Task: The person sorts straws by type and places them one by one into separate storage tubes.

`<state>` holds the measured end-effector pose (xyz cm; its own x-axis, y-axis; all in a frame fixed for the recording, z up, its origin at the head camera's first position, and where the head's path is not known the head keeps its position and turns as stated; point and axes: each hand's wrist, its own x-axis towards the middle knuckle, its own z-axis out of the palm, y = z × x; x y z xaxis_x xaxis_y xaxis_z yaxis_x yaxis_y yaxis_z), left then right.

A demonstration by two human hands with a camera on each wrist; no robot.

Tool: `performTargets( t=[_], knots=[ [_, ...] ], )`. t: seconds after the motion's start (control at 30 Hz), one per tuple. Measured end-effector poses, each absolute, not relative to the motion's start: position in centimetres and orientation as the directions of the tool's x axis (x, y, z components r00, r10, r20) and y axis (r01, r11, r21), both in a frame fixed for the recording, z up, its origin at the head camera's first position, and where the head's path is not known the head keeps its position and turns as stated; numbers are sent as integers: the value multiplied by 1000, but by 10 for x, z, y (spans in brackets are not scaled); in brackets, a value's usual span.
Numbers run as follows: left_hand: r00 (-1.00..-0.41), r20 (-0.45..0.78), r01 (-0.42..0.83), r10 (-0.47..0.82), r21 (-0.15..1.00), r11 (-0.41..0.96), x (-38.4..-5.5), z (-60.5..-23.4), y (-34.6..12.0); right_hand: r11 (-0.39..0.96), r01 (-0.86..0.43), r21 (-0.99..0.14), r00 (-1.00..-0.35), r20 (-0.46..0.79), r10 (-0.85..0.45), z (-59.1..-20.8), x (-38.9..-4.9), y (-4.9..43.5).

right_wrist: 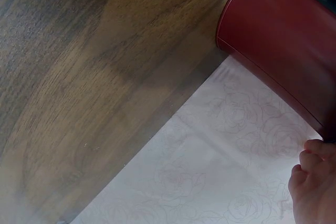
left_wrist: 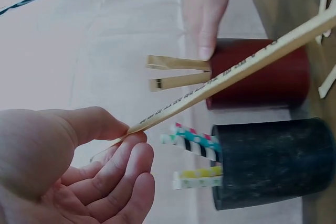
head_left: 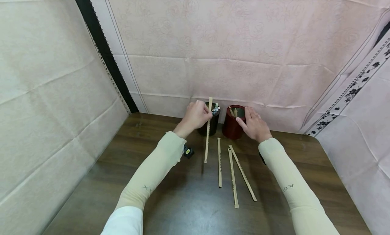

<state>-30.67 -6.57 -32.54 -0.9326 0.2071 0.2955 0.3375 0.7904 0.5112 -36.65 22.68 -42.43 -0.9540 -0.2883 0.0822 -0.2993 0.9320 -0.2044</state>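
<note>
My left hand (head_left: 198,115) pinches a long, slim stick in a printed paper wrapper (left_wrist: 220,81) near its upper end. It hangs nearly upright in front of the black cup (head_left: 214,125), where several patterned straws (left_wrist: 197,142) stand. Beside it is a dark red cup (head_left: 233,127) with two wrapped sticks (left_wrist: 178,72) poking out. My right hand (head_left: 254,125) touches the red cup's rim with extended fingers, the thumb at the near side. On the table in front lie three more wrapped sticks (head_left: 219,163), two of them meeting at their far ends.
The dark wooden table (head_left: 137,180) meets a pale patterned cloth (head_left: 237,52) close behind the cups. Cloth also hangs at the left and right sides. A small black object (head_left: 188,152) shows by the left wrist.
</note>
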Motion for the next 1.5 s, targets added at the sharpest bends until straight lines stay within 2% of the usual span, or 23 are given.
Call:
performTargets(
  t=[0.5, 0.77, 1.13, 1.5],
  knots=[
    [-876, 476, 394, 82, 606, 691, -309, -293, -59, 932, -299, -203, -954, 85, -288, -424, -367, 227],
    [-820, 571, 447, 36, 600, 663, -312, -281, -53, 931, -298, -210, -954, 87, -286, -425, -367, 228],
    [-777, 629, 483, -11, 608, 631, -315, -267, -42, 930, -291, -224, -957, 70, -282, -426, -368, 228],
    [-755, 656, 509, -13, 598, 618, -325, -273, -24, 932, -294, -213, -956, 82, -283, -426, -370, 229]
  ],
)
